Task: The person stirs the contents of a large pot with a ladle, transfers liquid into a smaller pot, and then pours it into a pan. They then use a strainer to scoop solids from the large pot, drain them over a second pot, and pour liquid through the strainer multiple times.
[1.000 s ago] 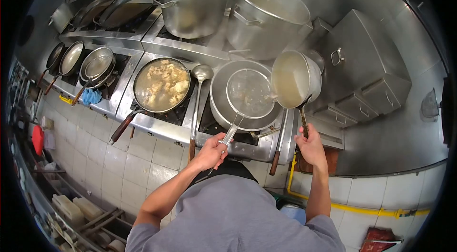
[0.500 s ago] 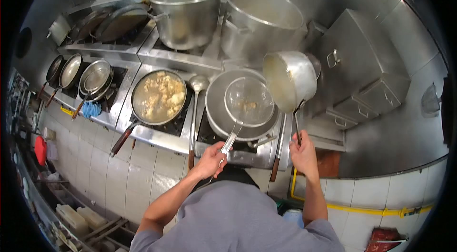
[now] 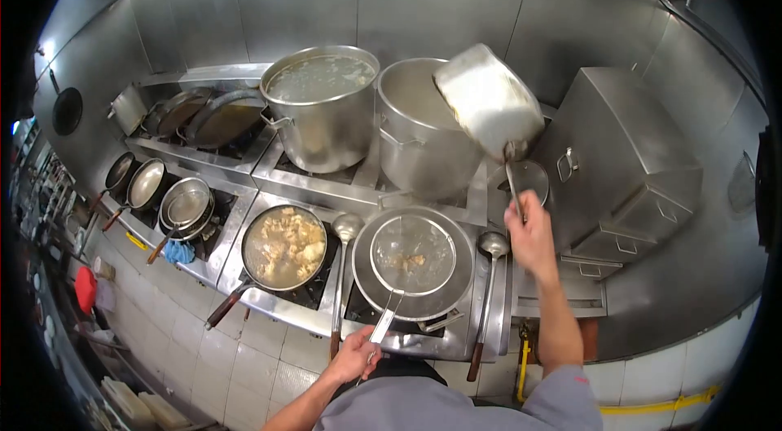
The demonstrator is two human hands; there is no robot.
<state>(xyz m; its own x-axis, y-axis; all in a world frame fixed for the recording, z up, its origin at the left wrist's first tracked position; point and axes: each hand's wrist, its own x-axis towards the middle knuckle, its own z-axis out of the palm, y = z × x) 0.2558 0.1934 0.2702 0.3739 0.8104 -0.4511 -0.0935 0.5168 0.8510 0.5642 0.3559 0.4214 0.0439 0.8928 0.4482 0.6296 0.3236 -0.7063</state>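
I have my right hand (image 3: 529, 234) clamped on the saucepan (image 3: 487, 102) handle, the pan tipped above my fingers over the empty stockpot (image 3: 415, 134). My left hand (image 3: 356, 354) grips the strainer (image 3: 412, 254) handle, its mesh resting beyond my fingers over the wok (image 3: 456, 288). Next I judge the pan needs setting down level.

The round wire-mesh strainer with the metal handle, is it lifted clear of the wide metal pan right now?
No, the round wire-mesh strainer rests on the wide metal pan, with the left hand gripping its handle.

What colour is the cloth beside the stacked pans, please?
Blue; the cloth shows best in the head view.
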